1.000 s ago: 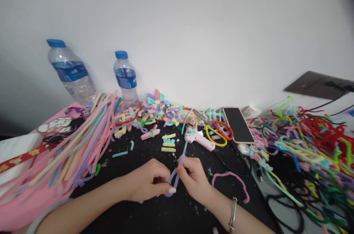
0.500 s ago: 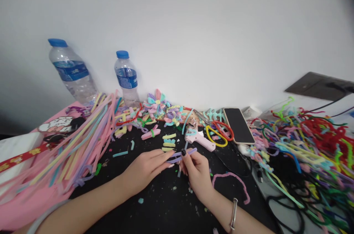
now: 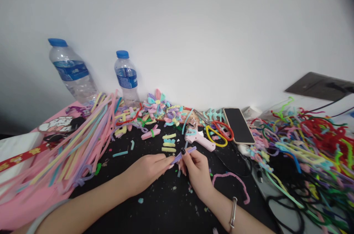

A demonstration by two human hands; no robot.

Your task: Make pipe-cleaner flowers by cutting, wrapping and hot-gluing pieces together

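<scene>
From my remote seat I see a pale wall (image 3: 193,42) across the far side, dimmer at left, a dark plate (image 3: 312,84) at right, and a black tabletop (image 3: 155,216) near.

Purple strip (image 3: 177,159): fuzzy, matt, chenille-type
Glue gun (image 3: 204,142): pink plas., smooth, semi-gloss
Scissors grips (image 3: 220,145): smooth plas., slight sheen
Bottles (image 3: 125,78): clear plas., glossy; caps (image 3: 122,54) opaque blue plas.
Phone (image 3: 238,126): dk glass-like face, glossy
Bangle (image 3: 233,212): polished metal, v. shiny
Stem heap (image 3: 318,127): fuzzy, matt, soft-looking
Bench (image 3: 149,213): blk, mostly matt
Wall (image 3: 193,34): smooth, matt, painted look
</scene>
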